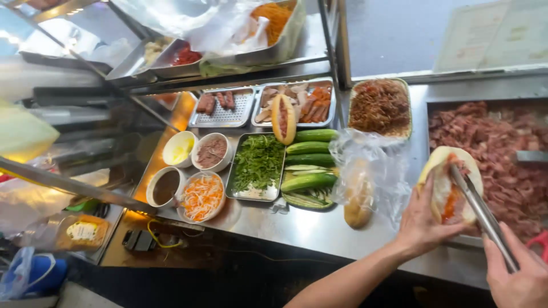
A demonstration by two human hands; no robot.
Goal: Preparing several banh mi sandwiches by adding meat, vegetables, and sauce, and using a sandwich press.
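Left hand (pixel 421 219) is cupped around a split roll (pixel 448 185), gripping it from below and holding it open over the near edge of the meat tray (pixel 491 148). Right hand (pixel 516 274) is closed on metal tongs (pixel 479 211), tips inside the roll where an orange-red filling shows. Roll sits at the tray's left front corner, above the steel counter (pixel 319 228). Just left of the left hand: a crumpled clear bag (pixel 371 165) with another roll (pixel 358 199) inside, lying between the hands and the rest of the spread. Beyond the bag: cucumbers (pixel 308 157) stacked on a tray, herb tray (pixel 258 165) beside them. Further left, four bowls in a cluster: shredded carrot (pixel 201 197), dark sauce (pixel 165 187), pâté (pixel 212 152), yellow spread (pixel 180 149). Back row: a filled roll (pixel 283 118) standing across the cold-cuts tray (pixel 297 102), a perforated tray (pixel 222 108) with sausage pieces, and a basket of shredded brown meat (pixel 380 107) next to the big tray. Upper shelf holds pans under plastic wrap; contents there are partly hidden
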